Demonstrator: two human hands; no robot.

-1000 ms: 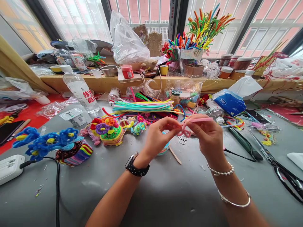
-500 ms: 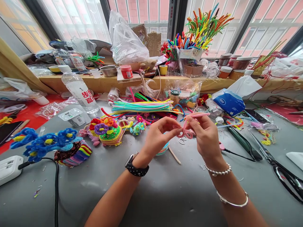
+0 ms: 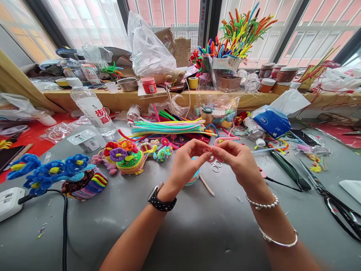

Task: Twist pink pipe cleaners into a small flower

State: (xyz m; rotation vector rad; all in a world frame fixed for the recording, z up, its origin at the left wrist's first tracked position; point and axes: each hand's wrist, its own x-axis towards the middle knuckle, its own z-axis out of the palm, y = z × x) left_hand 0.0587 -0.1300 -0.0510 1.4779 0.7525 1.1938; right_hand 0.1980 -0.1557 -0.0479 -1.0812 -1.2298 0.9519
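My left hand [image 3: 186, 162] and my right hand [image 3: 238, 162] meet fingertip to fingertip above the grey table [image 3: 180, 226]. Both pinch a pink pipe cleaner [image 3: 222, 140], which curls out behind my right fingers. A black watch is on my left wrist, and bracelets are on my right. Small scissors [image 3: 216, 165] lie on the table just behind my hands. A bundle of pastel pipe cleaners [image 3: 169, 127] lies further back.
Pipe-cleaner flowers [image 3: 124, 156] and blue flowers [image 3: 47, 173] sit at the left. A water bottle [image 3: 91, 107], a tissue pack [image 3: 272, 120], large black scissors [image 3: 338, 205] and a white power strip [image 3: 9, 201] with its black cable surround the work spot. A cluttered wooden shelf [image 3: 169, 98] runs along the back.
The pink pipe cleaner's long end, which stuck out to the right, has been bent in toward my fingers. My hands have closed together and lowered slightly.
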